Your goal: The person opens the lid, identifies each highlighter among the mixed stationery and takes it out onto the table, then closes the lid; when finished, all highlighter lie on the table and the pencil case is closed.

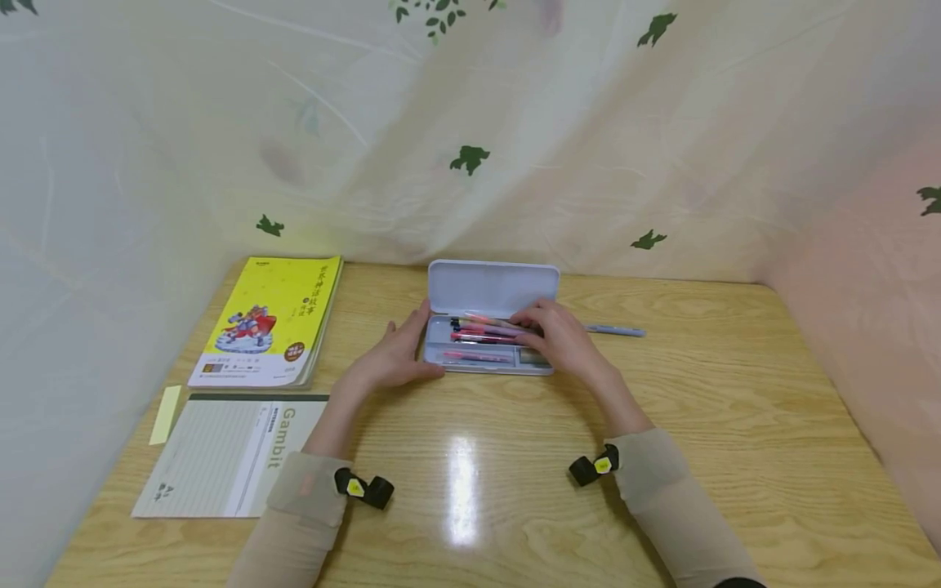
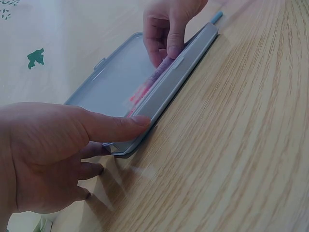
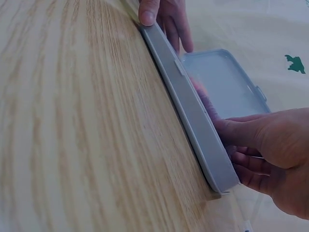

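A pale blue-grey pencil case (image 1: 494, 287) lies with its lid raised. Inside are several pens (image 1: 478, 356), pink and dark ones among them. At the case's left front corner is my left hand (image 1: 397, 355); in the left wrist view its fairly straight thumb (image 2: 123, 126) rests on the front rim, the other fingers spread by the end wall. My right hand (image 1: 562, 339) reaches into the right part of the case. Its thumb and fingers pinch a bundle of pens (image 3: 206, 100), whose right ends they hide.
A blue pen (image 1: 617, 331) lies right of the case. To the left are a yellow book (image 1: 275, 302), a Gambit notebook (image 1: 220, 457) and a pale yellow strip (image 1: 165, 415). A patterned curtain (image 1: 470, 212) hangs behind the wooden table (image 1: 735, 392).
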A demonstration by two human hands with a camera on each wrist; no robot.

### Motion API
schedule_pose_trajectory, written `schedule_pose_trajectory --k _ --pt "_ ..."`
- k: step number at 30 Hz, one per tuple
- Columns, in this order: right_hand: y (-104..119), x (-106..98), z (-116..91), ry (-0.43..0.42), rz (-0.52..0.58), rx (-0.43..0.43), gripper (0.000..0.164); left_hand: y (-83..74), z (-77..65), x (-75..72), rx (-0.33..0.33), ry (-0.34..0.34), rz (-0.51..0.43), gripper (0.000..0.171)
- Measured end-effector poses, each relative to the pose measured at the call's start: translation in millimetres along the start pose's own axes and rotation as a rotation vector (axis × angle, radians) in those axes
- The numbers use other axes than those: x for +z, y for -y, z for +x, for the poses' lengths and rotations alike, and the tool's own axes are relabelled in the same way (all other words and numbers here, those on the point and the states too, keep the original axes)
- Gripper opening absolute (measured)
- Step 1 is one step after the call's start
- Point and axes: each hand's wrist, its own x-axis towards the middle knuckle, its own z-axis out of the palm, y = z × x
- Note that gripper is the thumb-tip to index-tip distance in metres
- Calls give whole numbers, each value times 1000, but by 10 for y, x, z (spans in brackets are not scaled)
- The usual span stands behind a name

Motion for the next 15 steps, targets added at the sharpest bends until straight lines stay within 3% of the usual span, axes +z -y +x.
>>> schedule_pose_trajectory --k 15 --pt "12 -9 -1 -22 9 2 14 7 6 -1 -10 6 -3 114"
